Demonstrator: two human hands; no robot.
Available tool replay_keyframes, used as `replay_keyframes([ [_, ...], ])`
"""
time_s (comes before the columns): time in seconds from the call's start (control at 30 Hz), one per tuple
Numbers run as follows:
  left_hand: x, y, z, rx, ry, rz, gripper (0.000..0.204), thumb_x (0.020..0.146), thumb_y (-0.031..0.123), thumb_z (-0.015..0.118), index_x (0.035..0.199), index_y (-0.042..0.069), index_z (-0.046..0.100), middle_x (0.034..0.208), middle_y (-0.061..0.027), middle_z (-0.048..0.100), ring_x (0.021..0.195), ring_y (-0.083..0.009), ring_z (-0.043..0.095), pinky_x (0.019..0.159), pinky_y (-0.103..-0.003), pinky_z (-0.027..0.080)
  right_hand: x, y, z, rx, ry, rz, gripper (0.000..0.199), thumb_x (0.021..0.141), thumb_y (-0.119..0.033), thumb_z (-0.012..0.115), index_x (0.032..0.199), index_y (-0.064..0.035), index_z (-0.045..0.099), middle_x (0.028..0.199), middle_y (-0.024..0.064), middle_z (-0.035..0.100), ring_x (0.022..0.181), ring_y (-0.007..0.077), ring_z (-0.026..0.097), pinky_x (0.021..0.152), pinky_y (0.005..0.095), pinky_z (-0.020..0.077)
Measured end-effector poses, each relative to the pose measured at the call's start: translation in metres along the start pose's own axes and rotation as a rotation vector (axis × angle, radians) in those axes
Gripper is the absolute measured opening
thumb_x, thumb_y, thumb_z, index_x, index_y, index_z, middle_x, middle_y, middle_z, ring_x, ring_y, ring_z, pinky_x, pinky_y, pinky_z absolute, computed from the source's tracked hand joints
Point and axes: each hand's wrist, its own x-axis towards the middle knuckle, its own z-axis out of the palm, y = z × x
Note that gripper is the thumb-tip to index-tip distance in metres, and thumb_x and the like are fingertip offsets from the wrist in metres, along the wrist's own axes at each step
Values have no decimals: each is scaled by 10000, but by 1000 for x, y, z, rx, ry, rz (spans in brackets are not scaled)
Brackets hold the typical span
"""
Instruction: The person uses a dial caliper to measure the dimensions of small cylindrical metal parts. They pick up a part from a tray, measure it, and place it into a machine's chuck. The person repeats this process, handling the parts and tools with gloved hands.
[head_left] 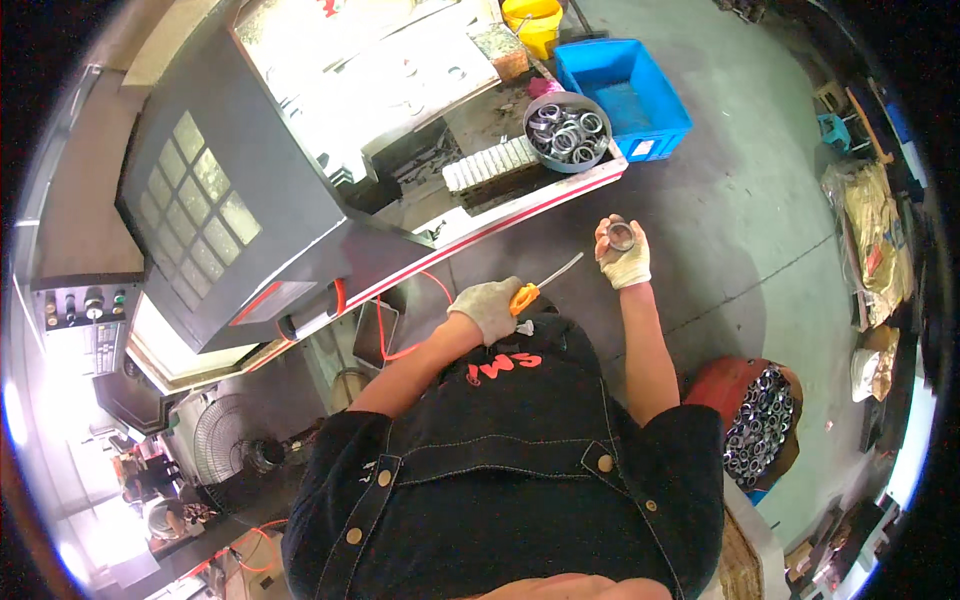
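Observation:
My left hand (488, 310), in a pale work glove, is closed round the orange handle (523, 299) of a tool with a thin metal shaft (560, 270). That shaft points up and to the right; the exact kind of tool does not show. My right hand (625, 262), also gloved, grips a metal ring (620, 237) with its round opening facing up. The two hands are apart, in front of my body. Above my right hand, a round grey tub (529, 140) full of similar rings stands on the corner of the machine's ledge.
A grey machine (250, 130) with a windowed door fills the left. Beyond the tub are a blue crate (660, 112) and a yellow bucket (535, 27). A red container (712, 386) of rings stands at lower right. An orange hose (436, 283) hangs near my left forearm; a fan (228, 435) is lower left.

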Motion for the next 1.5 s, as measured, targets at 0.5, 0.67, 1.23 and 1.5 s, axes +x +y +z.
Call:
replay_keyframes([
  [0.5, -15, -22, -8, -53, -16, -53, 349, 743, 165, 510, 1080, 73, 512, 921, -184, 616, 893, -339, 591, 756, -418, 464, 12, 61, 23, -266, 44, 157, 339, 862, -379, 500, 891, -52, 584, 882, 96, 601, 751, 213, 600, 383, 199, 423],
  [0.67, -23, -39, -5, -43, -7, -118, 306, 758, 176, 503, 1048, 76, 506, 941, -171, 612, 891, -329, 594, 747, -419, 467, 21, 73, 19, -566, 131, -16, 247, 833, -360, 581, 930, -132, 580, 877, 31, 618, 748, 170, 610, 494, 236, 480],
  [1.23, -100, -188, 74, -369, 902, -135, 307, 690, 75, 557, 994, 47, 523, 860, -174, 568, 772, -349, 565, 683, -401, 453, 14, 91, 6, -593, 242, 173, 275, 858, -375, 532, 930, -116, 588, 923, 68, 629, 762, 200, 614, 474, 240, 459],
  [1.5, -138, -260, 52, -812, 1359, -112, 399, 741, 79, 655, 1102, 34, 490, 1035, -116, 561, 1011, -235, 534, 844, -342, 451, 35, 121, -10, -488, 227, 317, 219, 843, -286, 574, 956, -99, 591, 988, 76, 607, 893, 217, 594, 599, 315, 526],
])
